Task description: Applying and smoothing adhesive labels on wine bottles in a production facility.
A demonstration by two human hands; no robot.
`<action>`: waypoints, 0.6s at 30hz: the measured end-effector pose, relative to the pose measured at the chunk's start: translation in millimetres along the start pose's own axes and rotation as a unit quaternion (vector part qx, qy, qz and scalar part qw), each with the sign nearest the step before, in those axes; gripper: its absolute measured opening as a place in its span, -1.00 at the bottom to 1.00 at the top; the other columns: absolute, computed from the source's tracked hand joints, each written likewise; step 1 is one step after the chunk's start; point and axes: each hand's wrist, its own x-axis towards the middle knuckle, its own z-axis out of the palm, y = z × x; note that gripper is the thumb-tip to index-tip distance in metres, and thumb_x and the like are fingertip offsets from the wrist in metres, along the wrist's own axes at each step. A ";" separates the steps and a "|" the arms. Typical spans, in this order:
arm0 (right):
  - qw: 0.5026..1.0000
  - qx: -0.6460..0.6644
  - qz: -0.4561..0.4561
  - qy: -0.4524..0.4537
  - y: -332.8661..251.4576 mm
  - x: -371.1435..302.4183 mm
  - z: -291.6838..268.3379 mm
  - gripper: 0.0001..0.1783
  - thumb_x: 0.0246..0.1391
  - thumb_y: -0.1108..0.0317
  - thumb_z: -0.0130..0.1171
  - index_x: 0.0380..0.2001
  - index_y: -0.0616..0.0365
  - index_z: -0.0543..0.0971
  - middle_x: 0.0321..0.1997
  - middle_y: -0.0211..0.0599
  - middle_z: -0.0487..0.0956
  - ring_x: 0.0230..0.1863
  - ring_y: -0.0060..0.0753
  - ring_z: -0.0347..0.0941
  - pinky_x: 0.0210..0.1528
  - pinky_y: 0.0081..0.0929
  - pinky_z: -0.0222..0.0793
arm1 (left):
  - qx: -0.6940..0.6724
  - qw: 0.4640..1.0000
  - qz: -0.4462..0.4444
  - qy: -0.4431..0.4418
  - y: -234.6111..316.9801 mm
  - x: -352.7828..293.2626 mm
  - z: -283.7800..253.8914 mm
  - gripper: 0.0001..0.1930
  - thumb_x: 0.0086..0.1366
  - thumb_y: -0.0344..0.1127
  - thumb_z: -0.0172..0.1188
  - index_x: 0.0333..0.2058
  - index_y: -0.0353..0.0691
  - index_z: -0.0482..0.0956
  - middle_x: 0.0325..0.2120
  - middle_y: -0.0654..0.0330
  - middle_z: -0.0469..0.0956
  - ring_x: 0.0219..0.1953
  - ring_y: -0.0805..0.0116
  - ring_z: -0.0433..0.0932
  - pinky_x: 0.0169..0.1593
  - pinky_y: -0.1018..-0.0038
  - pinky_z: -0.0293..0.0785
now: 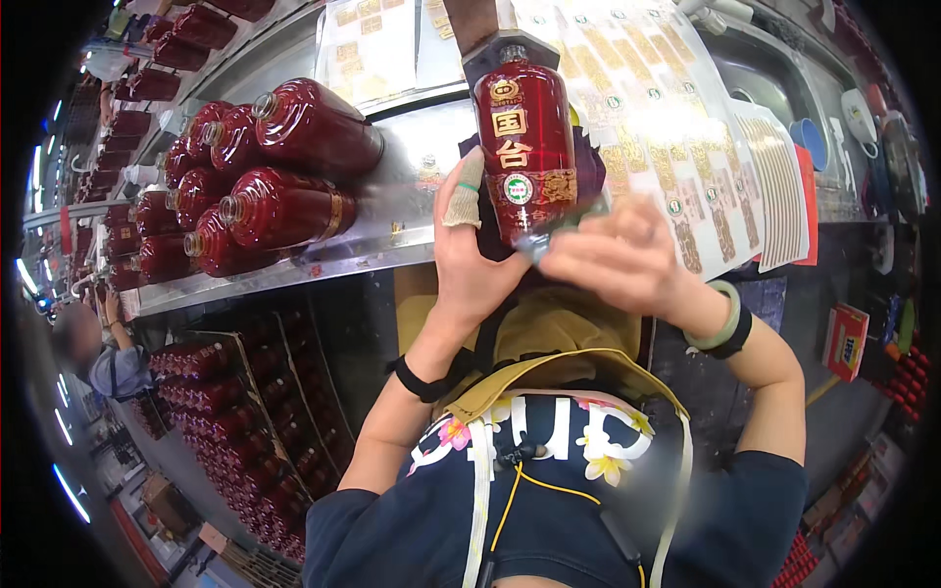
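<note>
A dark red glass bottle (526, 127) with gold characters, a gold band and a small green-and-white round emblem lies on a dark cloth, its neck pointing away from me. My left hand (475, 250) is at the bottle's near left, index finger along its side and thumb by its base, steadying it. A pale cover with a green band (466, 196) wraps that index finger. My right hand (622, 250) is closed at the bottle's lower right and smeared by motion. From its fingers a thin greyish, see-through piece (554, 233) reaches the bottle's base; its kind is unclear.
Several more red bottles (284, 206) lie stacked on the metal counter (412, 142) at left. Sheets of gold decals (676, 127) spread to the right, before a sink (760, 73) and a blue cup (809, 145). Racked bottles (225, 402) stand below left, near another person (118, 367).
</note>
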 end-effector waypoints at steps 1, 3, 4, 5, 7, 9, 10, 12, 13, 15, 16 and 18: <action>0.998 0.028 -0.044 -0.017 -9.4 -0.8 -1.9 -0.68 -0.14 0.33 0.33 -0.21 -0.13 0.74 -0.12 -0.62 0.67 -0.25 -0.53 0.50 -0.12 -0.40 0.38 | 0.007 1.000 0.013 0.004 0.4 0.9 0.6 0.00 -0.09 -0.33 0.63 0.34 -0.45 0.31 0.21 -0.15 0.47 0.26 -0.04 0.45 0.35 0.18 0.30; 0.995 0.046 -0.064 -0.060 -12.2 6.7 -12.3 -0.69 -0.14 0.34 0.32 -0.22 -0.12 0.74 -0.14 -0.64 0.67 -0.23 -0.53 0.50 -0.11 -0.39 0.35 | -0.005 1.000 0.010 0.000 0.1 2.2 1.4 -0.01 -0.08 -0.34 0.63 0.33 -0.45 0.32 0.20 -0.16 0.47 0.25 -0.04 0.47 0.35 0.18 0.32; 1.000 0.010 -0.022 -0.019 -6.2 13.5 -14.7 -0.69 -0.14 0.35 0.32 -0.22 -0.11 0.74 -0.15 -0.64 0.67 -0.23 -0.53 0.50 -0.13 -0.39 0.34 | 0.002 1.000 0.017 0.011 -2.3 -0.9 1.3 -0.02 -0.07 -0.34 0.62 0.33 -0.46 0.32 0.20 -0.17 0.47 0.24 -0.04 0.47 0.34 0.18 0.32; 0.999 -0.026 0.019 0.023 1.3 18.6 -13.6 -0.69 -0.15 0.35 0.32 -0.22 -0.11 0.74 -0.16 -0.64 0.67 -0.22 -0.53 0.50 -0.15 -0.40 0.33 | 0.009 0.999 0.024 0.022 -3.6 -3.3 0.3 -0.04 -0.06 -0.35 0.61 0.32 -0.46 0.33 0.19 -0.17 0.48 0.24 -0.05 0.48 0.34 0.18 0.33; 0.995 -0.074 0.036 0.051 20.0 14.7 -1.5 -0.64 -0.22 0.33 0.31 -0.22 -0.08 0.74 -0.16 -0.63 0.66 -0.25 -0.48 0.48 -0.16 -0.38 0.35 | 0.023 0.999 0.027 0.010 -2.9 -3.5 -0.4 -0.05 -0.04 -0.36 0.59 0.33 -0.47 0.32 0.20 -0.17 0.47 0.23 -0.04 0.49 0.33 0.19 0.34; 0.999 -0.020 -0.028 0.009 5.0 4.0 3.5 -0.63 -0.23 0.32 0.31 -0.22 -0.08 0.74 -0.19 -0.63 0.65 -0.26 -0.47 0.45 -0.17 -0.37 0.41 | -0.013 1.000 0.009 -0.006 -4.2 -2.3 2.0 -0.03 -0.07 -0.40 0.59 0.33 -0.45 0.30 0.24 -0.16 0.43 0.29 -0.11 0.43 0.33 0.16 0.36; 0.999 0.028 -0.033 -0.022 -6.5 10.3 -2.1 -0.66 -0.18 0.32 0.33 -0.21 -0.08 0.74 -0.23 -0.64 0.64 -0.28 -0.47 0.42 -0.19 -0.38 0.45 | -0.034 0.999 -0.020 -0.020 -2.2 -2.7 1.2 -0.01 -0.05 -0.39 0.60 0.35 -0.46 0.27 0.25 -0.17 0.42 0.29 -0.11 0.42 0.34 0.16 0.35; 0.998 0.032 0.051 0.011 0.4 29.9 5.6 -0.69 -0.09 0.35 0.37 -0.18 -0.05 0.70 -0.28 -0.54 0.65 -0.32 -0.39 0.47 -0.18 -0.37 0.41 | -0.015 1.000 -0.010 -0.021 -4.1 -3.5 0.6 -0.01 -0.04 -0.38 0.59 0.35 -0.49 0.26 0.24 -0.19 0.44 0.29 -0.08 0.45 0.34 0.18 0.35; 0.993 0.020 0.111 0.022 14.3 39.4 8.9 -0.69 -0.07 0.36 0.38 -0.17 -0.04 0.69 -0.29 -0.50 0.66 -0.34 -0.35 0.48 -0.18 -0.36 0.38 | 0.008 1.000 -0.003 -0.022 -5.5 -6.5 -2.2 -0.02 -0.02 -0.36 0.58 0.35 -0.52 0.25 0.23 -0.21 0.45 0.28 -0.05 0.47 0.34 0.21 0.35; 0.986 -0.070 0.122 0.084 51.1 47.3 9.8 -0.72 -0.06 0.38 0.38 -0.20 -0.04 0.68 -0.22 -0.48 0.70 -0.36 -0.32 0.47 -0.21 -0.32 0.31 | 0.013 0.999 -0.001 -0.032 -8.7 -9.6 -4.5 -0.01 0.01 -0.37 0.56 0.36 -0.55 0.20 0.25 -0.22 0.43 0.30 -0.04 0.45 0.36 0.21 0.34; 0.986 -0.098 0.099 0.096 56.3 42.0 11.0 -0.75 -0.06 0.36 0.37 -0.23 -0.04 0.69 -0.22 -0.51 0.70 -0.35 -0.34 0.45 -0.19 -0.35 0.32 | -0.004 0.999 -0.005 -0.040 -9.6 -9.4 -3.8 -0.01 0.02 -0.38 0.55 0.37 -0.56 0.19 0.25 -0.22 0.43 0.30 -0.03 0.45 0.36 0.21 0.33; 0.993 -0.068 0.049 0.079 44.6 33.9 16.7 -0.80 -0.07 0.35 0.35 -0.28 -0.06 0.71 -0.22 -0.55 0.68 -0.31 -0.38 0.42 -0.17 -0.40 0.35 | -0.049 0.997 -0.023 -0.049 -8.9 -8.1 -3.3 -0.02 0.04 -0.38 0.53 0.37 -0.53 0.18 0.25 -0.22 0.43 0.29 -0.02 0.46 0.36 0.21 0.33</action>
